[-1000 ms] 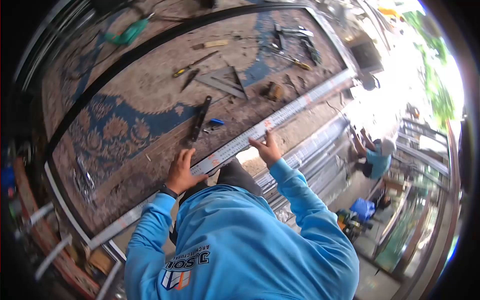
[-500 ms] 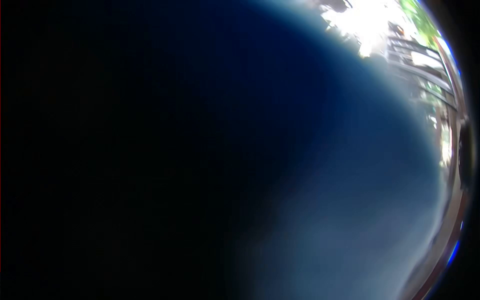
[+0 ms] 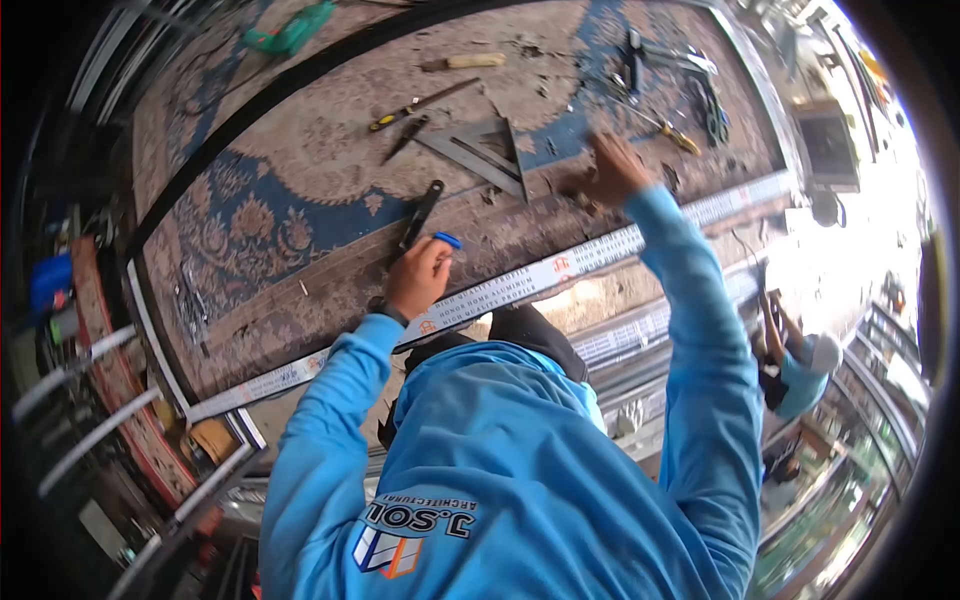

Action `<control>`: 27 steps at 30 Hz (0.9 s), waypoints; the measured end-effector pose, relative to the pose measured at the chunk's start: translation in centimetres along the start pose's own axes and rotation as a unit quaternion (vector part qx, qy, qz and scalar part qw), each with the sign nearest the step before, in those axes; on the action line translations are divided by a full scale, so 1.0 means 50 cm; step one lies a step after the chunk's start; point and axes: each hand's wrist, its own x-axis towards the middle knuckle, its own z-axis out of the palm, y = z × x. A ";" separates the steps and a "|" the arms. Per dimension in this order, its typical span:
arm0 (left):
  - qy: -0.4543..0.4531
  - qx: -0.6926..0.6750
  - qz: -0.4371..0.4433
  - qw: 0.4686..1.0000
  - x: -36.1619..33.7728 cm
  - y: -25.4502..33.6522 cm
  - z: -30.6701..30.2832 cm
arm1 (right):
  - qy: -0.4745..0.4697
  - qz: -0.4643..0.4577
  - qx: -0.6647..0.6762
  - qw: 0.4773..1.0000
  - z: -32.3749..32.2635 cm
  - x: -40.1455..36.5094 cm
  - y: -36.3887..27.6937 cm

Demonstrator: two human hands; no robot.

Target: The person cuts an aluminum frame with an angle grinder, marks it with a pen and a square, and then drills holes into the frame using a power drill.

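My left hand (image 3: 418, 278), with a dark band at the wrist, is closed around a small blue object (image 3: 447, 240) near the front of a carpet-covered table (image 3: 340, 240). Just beyond it lies a black-handled tool (image 3: 422, 212). My right hand (image 3: 612, 172) is over the table with its fingers spread, somewhat blurred, and nothing shows in it. To its left is a metal set square (image 3: 480, 155). A yellow-handled screwdriver (image 3: 678, 137) and green-handled scissors or snips (image 3: 714, 115) lie to its upper right.
A frame with a printed white strip (image 3: 520, 282) edges the table. A file (image 3: 420, 105), a wooden-handled tool (image 3: 470, 62) and a green tool (image 3: 290, 30) lie farther off. Another person (image 3: 800, 380) is at right, near metal profiles.
Earlier, a dark and blue blur covered most of the view. Now the table, tools and both of my hands show.
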 end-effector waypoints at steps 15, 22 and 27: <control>0.187 0.234 -0.108 0.948 0.361 -0.160 -0.070 | 0.031 0.304 0.733 0.608 0.131 -0.178 0.078; 0.133 0.142 -0.091 0.977 0.403 -0.278 -0.004 | -0.092 0.192 0.734 0.645 0.071 -0.312 -0.070; 0.090 0.176 -0.142 0.970 0.361 -0.244 -0.070 | -0.127 0.259 0.805 0.519 0.061 -0.328 -0.197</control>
